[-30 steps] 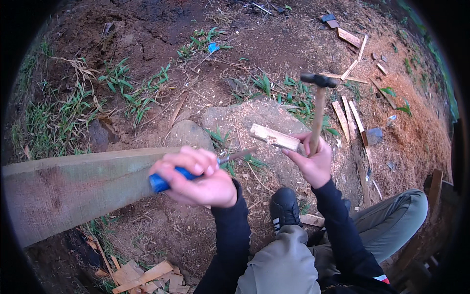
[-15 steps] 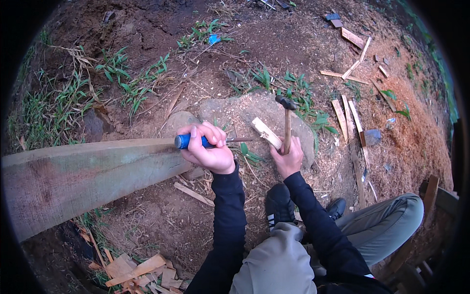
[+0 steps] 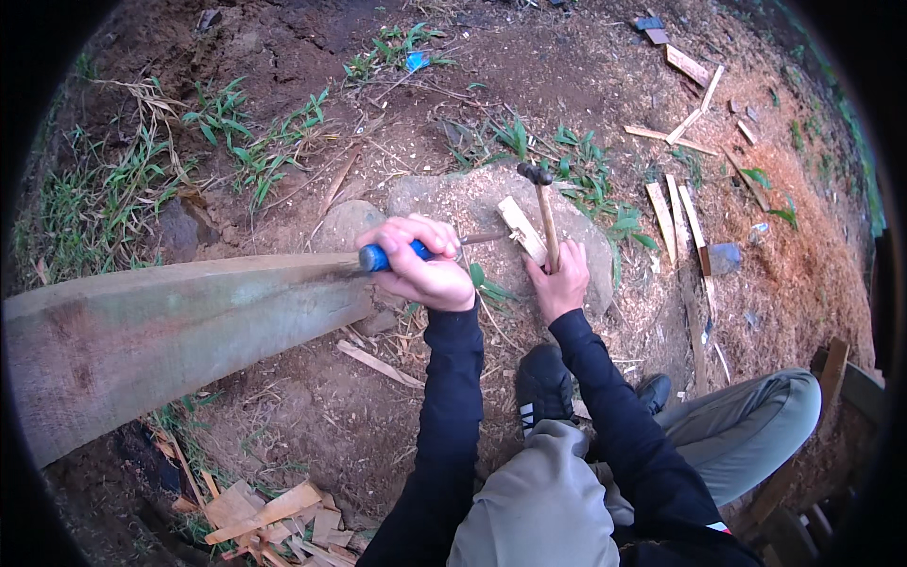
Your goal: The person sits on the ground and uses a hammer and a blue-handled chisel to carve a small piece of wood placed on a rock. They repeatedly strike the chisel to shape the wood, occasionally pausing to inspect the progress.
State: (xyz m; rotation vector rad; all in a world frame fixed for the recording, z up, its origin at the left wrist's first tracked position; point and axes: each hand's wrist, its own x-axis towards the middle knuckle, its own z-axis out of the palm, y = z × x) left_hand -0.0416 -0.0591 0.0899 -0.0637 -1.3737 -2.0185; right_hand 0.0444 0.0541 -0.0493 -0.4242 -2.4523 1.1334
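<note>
My left hand (image 3: 430, 260) is closed round the blue handle of a chisel (image 3: 375, 258). The narrow brownish blade points right, its tip at or very near the edge of a short pale piece of wood (image 3: 517, 225); exact contact is hard to tell. That piece has a rough, splintered notch in its side. My right hand (image 3: 567, 281) grips the lower end of the wood, together with the wooden handle of a hammer (image 3: 548, 227), whose dark head stands away from me. Both are over a large flat stone (image 3: 435, 194).
A thick wooden beam (image 3: 170, 345) comes in from the left, ending near my left hand. Wood offcuts (image 3: 274, 515) lie heaped at lower left. Several strips (image 3: 661, 217) and sawdust (image 3: 794, 255) spread on the right. My shoe (image 3: 543, 387) is just below the stone.
My left hand has moved right and slightly up with the chisel, bringing its tip up to the wood. The hammer head has tipped a little to the left in my right hand.
</note>
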